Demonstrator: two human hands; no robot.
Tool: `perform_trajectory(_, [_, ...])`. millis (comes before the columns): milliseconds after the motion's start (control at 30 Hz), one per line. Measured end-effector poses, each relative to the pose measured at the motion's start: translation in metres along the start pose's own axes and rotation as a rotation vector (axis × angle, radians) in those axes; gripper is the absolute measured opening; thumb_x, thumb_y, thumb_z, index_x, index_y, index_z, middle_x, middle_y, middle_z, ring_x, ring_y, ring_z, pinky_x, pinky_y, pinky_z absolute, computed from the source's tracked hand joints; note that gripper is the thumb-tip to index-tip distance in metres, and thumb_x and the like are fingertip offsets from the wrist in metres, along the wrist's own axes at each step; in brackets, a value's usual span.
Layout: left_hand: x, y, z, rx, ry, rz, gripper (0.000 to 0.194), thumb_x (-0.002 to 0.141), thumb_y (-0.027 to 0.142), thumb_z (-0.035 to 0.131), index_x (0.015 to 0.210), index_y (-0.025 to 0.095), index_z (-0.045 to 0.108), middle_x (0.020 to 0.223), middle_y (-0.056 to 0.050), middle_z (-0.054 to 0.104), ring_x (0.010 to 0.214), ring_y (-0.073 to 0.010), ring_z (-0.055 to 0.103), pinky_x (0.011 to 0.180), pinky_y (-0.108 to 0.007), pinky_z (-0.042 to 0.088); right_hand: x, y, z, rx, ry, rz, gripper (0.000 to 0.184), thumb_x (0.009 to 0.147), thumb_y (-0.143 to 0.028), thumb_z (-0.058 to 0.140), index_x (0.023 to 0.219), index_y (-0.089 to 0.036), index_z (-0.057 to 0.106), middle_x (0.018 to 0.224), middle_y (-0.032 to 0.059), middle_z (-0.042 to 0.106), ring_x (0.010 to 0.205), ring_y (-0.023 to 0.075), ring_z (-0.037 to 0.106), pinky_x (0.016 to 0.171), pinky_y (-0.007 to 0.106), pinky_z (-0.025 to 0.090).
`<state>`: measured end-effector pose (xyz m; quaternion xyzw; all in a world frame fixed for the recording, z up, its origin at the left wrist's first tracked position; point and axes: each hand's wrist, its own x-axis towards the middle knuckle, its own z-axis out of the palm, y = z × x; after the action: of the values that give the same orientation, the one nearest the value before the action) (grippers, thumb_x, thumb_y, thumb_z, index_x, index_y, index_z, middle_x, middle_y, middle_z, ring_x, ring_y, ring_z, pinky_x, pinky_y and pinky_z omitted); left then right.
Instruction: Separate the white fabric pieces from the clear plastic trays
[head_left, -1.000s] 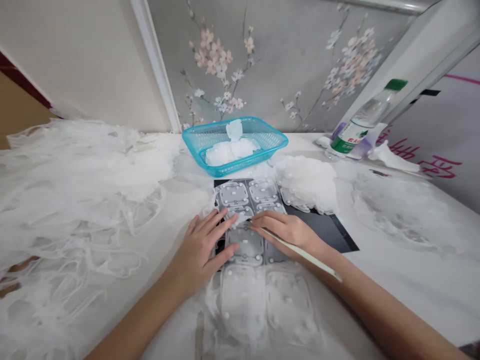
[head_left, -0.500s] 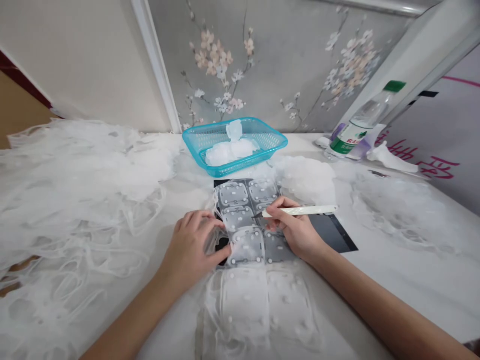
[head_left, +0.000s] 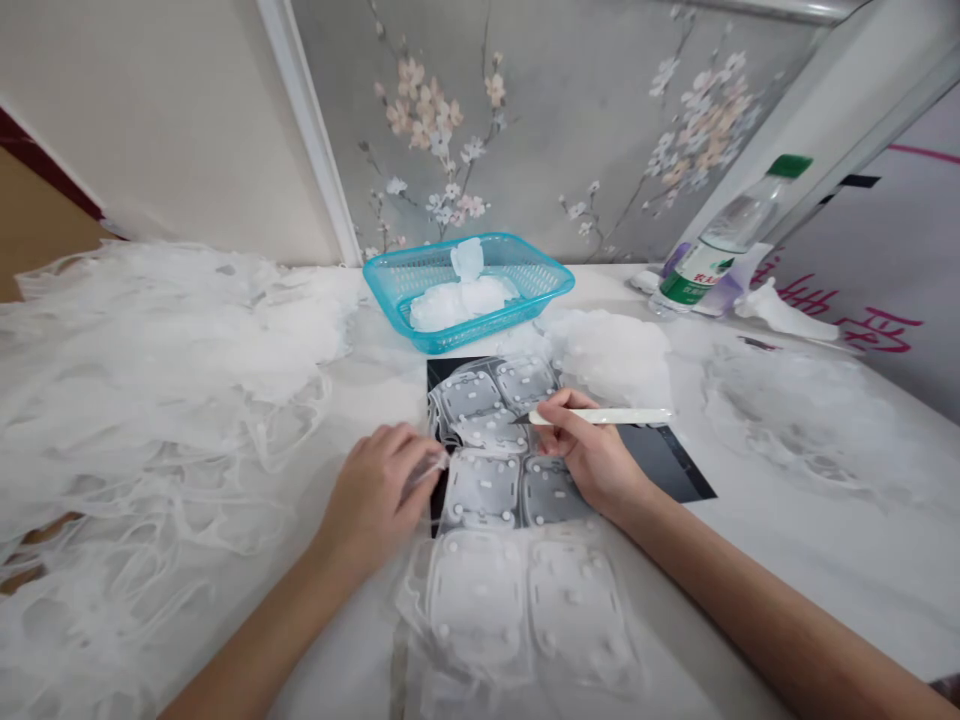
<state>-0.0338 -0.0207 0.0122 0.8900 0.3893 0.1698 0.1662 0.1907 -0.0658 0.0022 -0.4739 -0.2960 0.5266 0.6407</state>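
Note:
A translucent sheet of moulded, rounded-square silicone-like pieces (head_left: 484, 487) runs from the black board (head_left: 442, 368) toward me over the table. My left hand (head_left: 379, 490) is at the sheet's left edge, fingers closed on a thin strip of its clear film edging. In my right hand (head_left: 592, 450) is a white pen-shaped craft knife (head_left: 630, 416). Its dark pointed tip rests at or just above the sheet, near the gap between the two columns of pieces; contact cannot be told. My right hand covers part of the right column.
Behind the board stands a blue plastic basket (head_left: 469, 335) holding loose translucent pieces. Cut film scraps (head_left: 225, 330) heap up on the left. A pile of white pieces (head_left: 615, 355) lies right of the basket, more film (head_left: 802, 410) farther right. A water bottle (head_left: 720, 245) stands at the back right.
My left hand has closed from spread fingers onto the film edging and pulled slightly left. The sheet has shifted and buckled near the knife. My right hand has barely moved.

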Motion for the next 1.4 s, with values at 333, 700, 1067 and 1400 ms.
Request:
perform_trajectory(333, [0.000, -0.029, -0.016, -0.138, 0.403, -0.352, 0.034, 0.072, 0.016, 0.040, 0.103, 0.022, 0.052, 0.111, -0.005, 0.055, 0.109, -0.0269, 0.048, 0.092, -0.044, 0.038, -0.002, 0.003, -0.001, -0.183, -0.017, -0.087, 0.025, 0.084, -0.046, 0.053, 0.089, -0.022, 0.050, 0.055, -0.0045, 0.059, 0.039, 0.0101, 0.047, 0.044, 0.022, 0.039])
perform_trajectory(700, [-0.003, 0.005, 0.005, 0.038, -0.138, 0.216, 0.047, 0.080, 0.046, 0.059, 0.122, 0.027, 0.050, 0.130, -0.003, 0.053, 0.116, -0.0236, 0.049, 0.097, -0.040, 0.035, 0.017, 0.002, -0.023, -1.387, -0.238, -0.548, 0.020, 0.088, -0.025, 0.045, 0.105, -0.016, 0.049, 0.090, 0.0115, 0.062, 0.102, 0.0301, 0.053, 0.085, 0.043, 0.044])
perform_trajectory(1067, [-0.003, 0.000, 0.004, 0.136, -0.317, 0.053, 0.088, 0.070, 0.068, 0.055, 0.142, 0.024, 0.028, 0.149, -0.006, 0.027, 0.133, -0.0281, 0.031, 0.107, -0.051, 0.022, 0.036, -0.001, -0.012, -1.593, -0.248, -0.649, 0.015, 0.087, -0.017, 0.043, 0.098, -0.016, 0.052, 0.088, 0.0089, 0.064, 0.083, 0.0244, 0.052, 0.067, 0.031, 0.041])
perform_trajectory(1400, [-0.006, 0.006, 0.006, 0.134, -0.254, 0.154, 0.049, 0.094, 0.049, 0.028, 0.137, 0.027, 0.036, 0.143, 0.000, 0.039, 0.132, -0.0197, 0.032, 0.109, -0.048, 0.019, 0.057, 0.003, -0.006, -1.621, -0.146, -0.702, 0.013, 0.088, -0.017, 0.044, 0.080, -0.018, 0.055, 0.079, 0.0095, 0.063, 0.084, 0.0252, 0.052, 0.070, 0.032, 0.035])
